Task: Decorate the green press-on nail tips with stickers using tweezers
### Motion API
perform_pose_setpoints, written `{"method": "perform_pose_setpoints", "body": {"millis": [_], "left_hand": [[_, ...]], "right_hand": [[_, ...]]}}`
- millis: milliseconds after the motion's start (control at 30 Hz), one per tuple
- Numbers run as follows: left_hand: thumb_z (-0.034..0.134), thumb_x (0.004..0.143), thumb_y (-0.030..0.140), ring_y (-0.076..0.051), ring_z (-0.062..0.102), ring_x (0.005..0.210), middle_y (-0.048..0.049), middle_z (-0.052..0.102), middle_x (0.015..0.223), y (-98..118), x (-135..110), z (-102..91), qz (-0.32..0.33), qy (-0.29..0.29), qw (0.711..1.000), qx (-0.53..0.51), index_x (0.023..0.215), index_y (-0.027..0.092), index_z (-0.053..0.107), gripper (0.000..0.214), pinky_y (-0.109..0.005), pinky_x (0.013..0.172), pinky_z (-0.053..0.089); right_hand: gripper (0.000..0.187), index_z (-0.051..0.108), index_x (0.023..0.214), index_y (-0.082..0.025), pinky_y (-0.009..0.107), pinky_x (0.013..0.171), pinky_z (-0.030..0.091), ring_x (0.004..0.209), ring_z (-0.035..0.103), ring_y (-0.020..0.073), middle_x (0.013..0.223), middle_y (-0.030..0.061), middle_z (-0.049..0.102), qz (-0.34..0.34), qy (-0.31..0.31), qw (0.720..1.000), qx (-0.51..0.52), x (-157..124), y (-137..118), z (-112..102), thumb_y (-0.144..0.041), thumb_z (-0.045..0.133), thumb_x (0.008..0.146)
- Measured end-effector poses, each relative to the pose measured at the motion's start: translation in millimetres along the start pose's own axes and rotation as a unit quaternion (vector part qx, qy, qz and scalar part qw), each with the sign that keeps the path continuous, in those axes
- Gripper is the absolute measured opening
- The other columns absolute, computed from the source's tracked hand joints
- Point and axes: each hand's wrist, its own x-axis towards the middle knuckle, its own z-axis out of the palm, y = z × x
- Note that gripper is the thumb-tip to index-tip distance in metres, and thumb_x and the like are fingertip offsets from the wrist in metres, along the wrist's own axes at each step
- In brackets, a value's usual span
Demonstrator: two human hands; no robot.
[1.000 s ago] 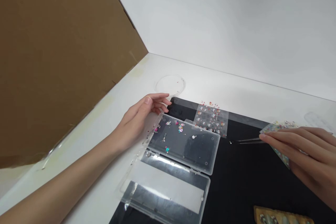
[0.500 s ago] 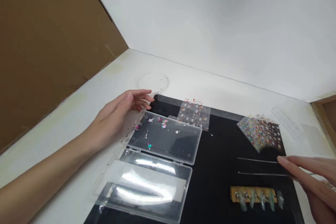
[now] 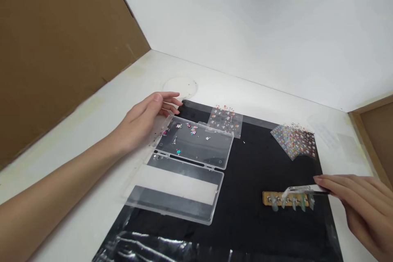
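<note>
At 4 o'clock the right hand [image 3: 362,208] grips tweezers [image 3: 307,189] over a nail strip [image 3: 268,198]; at 9 o'clock the left hand's [image 3: 144,120] open fingers [image 3: 170,101] wait beside the case [image 3: 199,156].

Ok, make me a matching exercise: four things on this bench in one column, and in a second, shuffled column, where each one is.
Things:
1. Slim metal tweezers
2. Open clear plastic box
3. Multicoloured sticker sheet
4. Tan strip of pale green false nails

Places:
A. Far right on the black mat
B. In the right hand
C. Beneath the tweezers
D. Beside the left hand

Pairs: 1-B, 2-D, 3-A, 4-C
</note>
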Motion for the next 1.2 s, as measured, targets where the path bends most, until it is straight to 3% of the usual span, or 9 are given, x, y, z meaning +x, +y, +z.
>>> {"method": "perform_pose_setpoints", "body": {"millis": [133,300,633,800,900,967,1033,1100,1200], "left_hand": [[0.055,0.096,0.095,-0.027,0.067,0.111,-0.0097,0.073,0.129,0,1,-0.7,0.002,-0.007,1.0,0.012,0.136,0.023,0.072,0.085,-0.046,0.1,0.051],[0.058,0.093,0.096,-0.028,0.067,0.111,-0.0107,0.074,0.128,0,1,0.0,-0.001,-0.001,1.0,0.011,0.138,0.022,0.072,0.088,-0.047,0.099,0.051],[0.055,0.094,0.096,-0.03,0.067,0.112,-0.0116,0.074,0.13,0,2,0.1,-0.005,-0.001,1.0,0.028,0.137,0.023,0.072,0.086,-0.049,0.1,0.051],[0.053,0.1,0.09,-0.029,0.068,0.111,-0.0118,0.074,0.129,-5,2,-1.4,0.013,-0.006,1.0,0.026,0.137,0.023,0.073,0.079,-0.047,0.098,0.052],[0.051,0.101,0.089,-0.028,0.068,0.111,-0.0111,0.074,0.129,-5,1,-2.0,0.015,-0.006,0.999,0.028,0.138,0.024,0.073,0.078,-0.046,0.098,0.052],[0.051,0.102,0.089,-0.028,0.068,0.111,-0.0107,0.074,0.129,-4,1,-2.1,0.012,-0.006,0.999,0.031,0.139,0.024,0.073,0.078,-0.046,0.098,0.051],[0.049,0.104,0.086,-0.027,0.067,0.112,-0.0109,0.074,0.131,-3,0,-2.0,0.01,-0.01,0.999,0.035,0.14,0.023,0.072,0.076,-0.045,0.099,0.051],[0.047,0.108,0.081,-0.027,0.067,0.112,-0.0112,0.074,0.132,-2,0,-1.9,0.009,-0.013,0.999,0.04,0.14,0.022,0.071,0.072,-0.045,0.1,0.052],[0.045,0.111,0.076,-0.026,0.067,0.112,-0.0114,0.074,0.132,-2,-1,-1.9,0.013,-0.017,0.999,0.04,0.141,0.022,0.07,0.067,-0.044,0.1,0.052]], "right_hand": [[0.031,0.068,0.129,-0.019,0.034,0.082,0.051,0.09,0.074,0.0163,0.108,0.0018,0.084,-0.052,0.005,0.999,0.005,17,9,2,-0.01,0.047,0.109],[0.038,0.069,0.138,-0.021,0.036,0.084,0.05,0.095,0.076,0.0183,0.114,0.0011,0.085,-0.102,-0.015,0.995,-0.004,23,25,-2,-0.011,0.048,0.109],[0.035,0.067,0.136,-0.019,0.036,0.087,0.049,0.098,0.073,0.0174,0.115,-0.0013,0.086,-0.199,-0.04,0.979,-0.035,40,40,-14,-0.016,0.037,0.118],[0.036,0.067,0.134,-0.021,0.038,0.089,0.05,0.101,0.074,0.018,0.114,-0.0024,0.086,-0.168,-0.031,0.985,-0.03,43,35,-10,-0.016,0.036,0.118],[0.037,0.067,0.143,-0.022,0.038,0.089,0.051,0.105,0.074,0.0171,0.122,-0.0039,0.085,-0.191,-0.049,0.98,-0.009,42,39,-9,-0.021,0.04,0.118],[0.046,0.058,0.16,-0.024,0.039,0.091,0.051,0.109,0.075,0.018,0.127,-0.0043,0.084,-0.183,-0.058,0.981,0.0,39,40,-9,-0.023,0.04,0.118],[0.058,0.039,0.176,-0.028,0.041,0.094,0.05,0.112,0.076,0.0201,0.128,-0.0041,0.084,-0.15,-0.065,0.987,-0.001,35,36,-8,-0.022,0.038,0.118],[0.066,0.024,0.181,-0.033,0.043,0.097,0.05,0.112,0.076,0.0216,0.128,-0.0042,0.084,-0.113,-0.065,0.991,-0.003,32,31,-7,-0.019,0.036,0.118],[0.066,0.027,0.18,-0.037,0.043,0.099,0.05,0.111,0.076,0.0216,0.126,-0.0048,0.084,-0.099,-0.057,0.993,0.005,29,26,-4,-0.019,0.038,0.117]]}}
